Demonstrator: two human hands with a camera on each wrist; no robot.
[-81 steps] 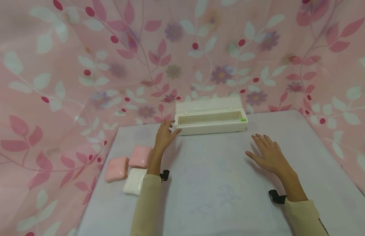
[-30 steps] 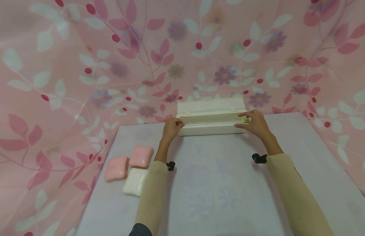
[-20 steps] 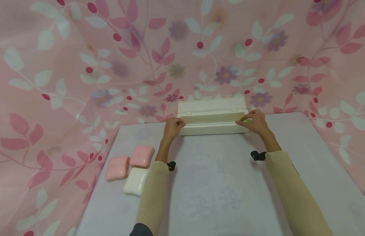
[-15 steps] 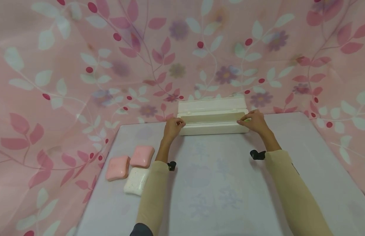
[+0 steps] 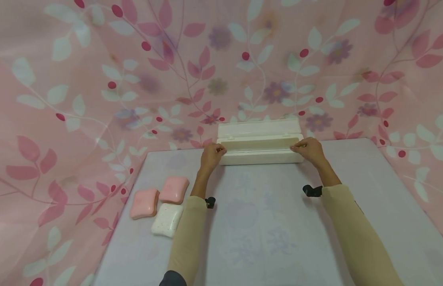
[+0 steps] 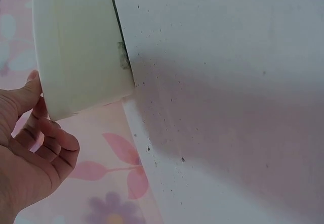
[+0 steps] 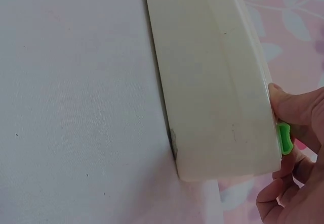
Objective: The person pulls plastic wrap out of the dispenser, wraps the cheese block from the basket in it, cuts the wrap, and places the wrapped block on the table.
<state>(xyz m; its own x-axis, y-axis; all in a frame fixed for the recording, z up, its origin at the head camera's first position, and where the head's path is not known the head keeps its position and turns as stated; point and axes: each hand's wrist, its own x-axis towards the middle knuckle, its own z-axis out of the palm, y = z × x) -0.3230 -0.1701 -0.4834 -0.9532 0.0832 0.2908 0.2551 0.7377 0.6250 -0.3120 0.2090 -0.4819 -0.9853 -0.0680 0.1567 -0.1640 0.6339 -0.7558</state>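
A long white plastic box [image 5: 261, 159] with a trough inside and its hinged lid [image 5: 259, 128] tilted back stands at the far edge of the table. My left hand [image 5: 210, 158] pinches the box's left end at the rim, thumb and curled fingers around the corner in the left wrist view. At the opposite end my right hand [image 5: 311, 151] grips the rim, with its thumb [image 7: 291, 102] on the front edge. A small green slider [image 7: 285, 138] sits on that rim beside the thumb; in the head view the hand covers it.
Two pink soap bars [image 5: 174, 190] and a speckled white soap bar [image 5: 167, 219] lie at the table's left side. Behind the pale table [image 5: 264, 222] hangs a pink floral cloth [image 5: 221, 63]. Black wrist cameras [image 5: 312, 191] are strapped to both forearms.
Both hands have come forward to the box's ends. My right hand, open and away from it at first, has closed its fingers over the green slider's end. The soap bars stay put.
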